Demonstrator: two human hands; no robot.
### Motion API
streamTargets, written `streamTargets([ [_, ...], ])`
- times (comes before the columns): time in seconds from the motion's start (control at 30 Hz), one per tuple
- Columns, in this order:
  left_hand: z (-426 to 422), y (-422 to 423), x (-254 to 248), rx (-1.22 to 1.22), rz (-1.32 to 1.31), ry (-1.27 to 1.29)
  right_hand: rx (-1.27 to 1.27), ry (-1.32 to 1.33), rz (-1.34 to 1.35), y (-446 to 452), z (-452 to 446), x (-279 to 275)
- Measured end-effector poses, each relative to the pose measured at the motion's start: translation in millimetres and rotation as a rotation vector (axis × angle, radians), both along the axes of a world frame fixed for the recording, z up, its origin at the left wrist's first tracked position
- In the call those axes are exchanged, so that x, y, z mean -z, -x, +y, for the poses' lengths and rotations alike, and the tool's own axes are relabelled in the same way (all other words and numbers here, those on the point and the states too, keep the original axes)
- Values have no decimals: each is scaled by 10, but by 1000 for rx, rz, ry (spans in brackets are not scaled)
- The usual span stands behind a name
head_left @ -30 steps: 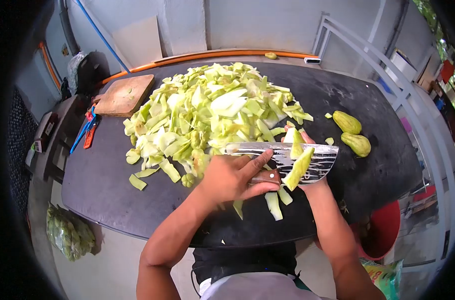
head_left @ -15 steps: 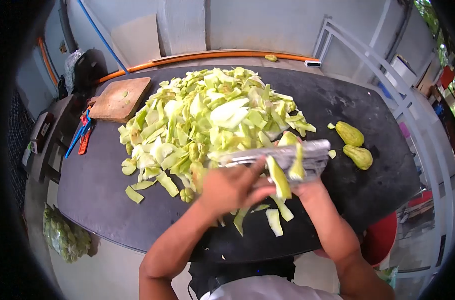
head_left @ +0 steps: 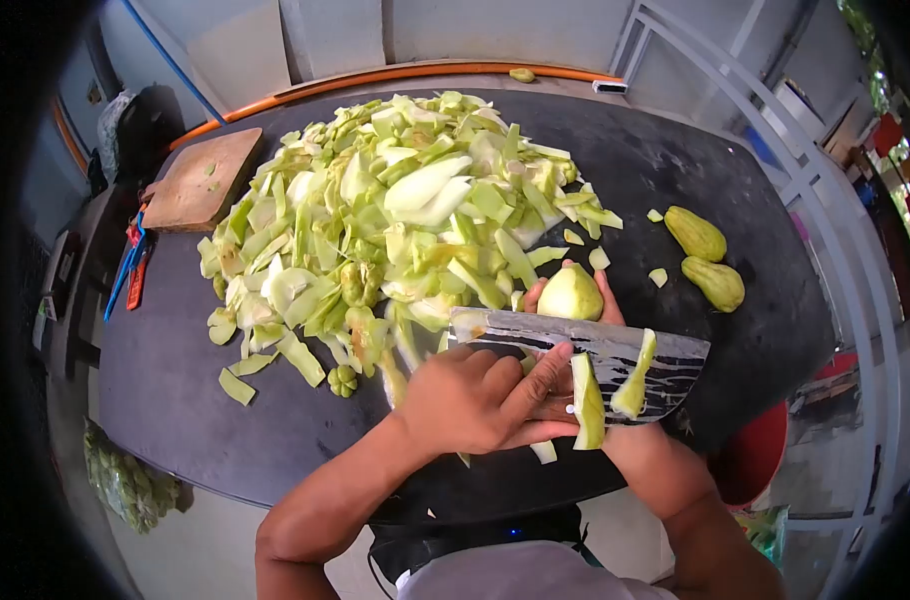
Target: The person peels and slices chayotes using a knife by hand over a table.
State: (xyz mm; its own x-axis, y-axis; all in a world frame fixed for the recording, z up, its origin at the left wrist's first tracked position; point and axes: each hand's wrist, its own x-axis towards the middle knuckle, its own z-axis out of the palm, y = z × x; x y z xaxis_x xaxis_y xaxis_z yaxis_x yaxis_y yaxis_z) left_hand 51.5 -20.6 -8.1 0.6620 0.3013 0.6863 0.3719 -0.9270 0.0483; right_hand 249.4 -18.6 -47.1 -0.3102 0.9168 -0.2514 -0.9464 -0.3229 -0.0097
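My left hand (head_left: 485, 400) is closed round a broad cleaver (head_left: 615, 350), its index finger lying along the blade; the handle is hidden by the fist. Two green peel slices (head_left: 588, 402) cling to the wet blade face. Behind the blade, my right hand (head_left: 612, 308) grips a partly peeled chayote (head_left: 571, 293), fingers showing on both sides of it and the palm covered by the cleaver. Just beyond the hands rises a large heap of chayote peelings (head_left: 405, 215). A few small peel scraps (head_left: 599, 258) lie near the chayote.
Two whole chayotes (head_left: 697, 235) sit at the right on the dark table (head_left: 175, 400). A wooden cutting board (head_left: 203, 180) and red-and-blue tools (head_left: 135, 265) are at the far left. Below the table's right edge stands a red bucket (head_left: 760, 455); a bagged bundle (head_left: 135, 475) is low left.
The cleaver has tilted and come slightly lower and nearer, and the chayote now shows above its blade. The slices still stick to the blade. The whole view has shifted a little.
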Motion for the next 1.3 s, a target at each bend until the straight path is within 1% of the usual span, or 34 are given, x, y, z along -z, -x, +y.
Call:
streamTargets([
  [0.03,12,-3,-4,-1,0,-1,-12,-13,-19,-6,-12,2],
  [0.13,-29,-11,27,5,-8,7,-26,92,88,31,-67,-126],
  [0.23,-12,-7,0,17,-5,-12,-55,-3,58,-11,-17,11],
  [0.27,-5,-20,6,27,-10,-21,-165,-75,79,-80,13,105],
  [0.37,-58,-33,-11,35,-12,-8,55,65,-69,74,13,-4],
  [0.43,-44,-49,15,49,-43,-9,27,28,-26,45,35,-12],
  [0.5,-36,-49,18,54,-42,-5,36,13,-73,63,6,-41],
  [0.6,-57,-38,9,54,-33,13,-12,33,2,45,-23,-106],
  [0.7,-6,-31,22,51,-55,14,-10,-133,-65,32,-40,-36],
  [0.73,24,-14,25,48,-69,13,2,-310,-557,65,-134,-89],
  [0.77,79,74,-9,0,-24,60,-25,-352,-557,48,-144,-35],
  [0.8,153,130,45,-50,-40,81,-51,-395,-556,30,-153,17],
  [0.83,220,171,113,-96,-52,100,-107,-291,-61,28,-80,78],
  [0.9,226,213,90,-52,-48,134,20,-153,-287,135,-74,15],
  [0.97,106,172,41,15,-32,127,76,-173,-326,98,-83,-48],
  [1.03,39,102,44,65,-41,106,32,-89,-214,160,-129,-317],
  [1.17,60,89,62,71,-49,59,35,-230,-309,117,-83,-184],
  [1.2,81,95,68,77,-63,44,47,-198,-154,123,-20,-96],
  [1.23,166,202,51,-8,-112,253,46,-160,-3,150,14,-31],
  [1.27,240,257,101,-42,-148,293,164,-327,-327,163,-40,0],
  [1.3,294,287,105,-75,-182,328,231,-253,-449,197,10,-30],
])
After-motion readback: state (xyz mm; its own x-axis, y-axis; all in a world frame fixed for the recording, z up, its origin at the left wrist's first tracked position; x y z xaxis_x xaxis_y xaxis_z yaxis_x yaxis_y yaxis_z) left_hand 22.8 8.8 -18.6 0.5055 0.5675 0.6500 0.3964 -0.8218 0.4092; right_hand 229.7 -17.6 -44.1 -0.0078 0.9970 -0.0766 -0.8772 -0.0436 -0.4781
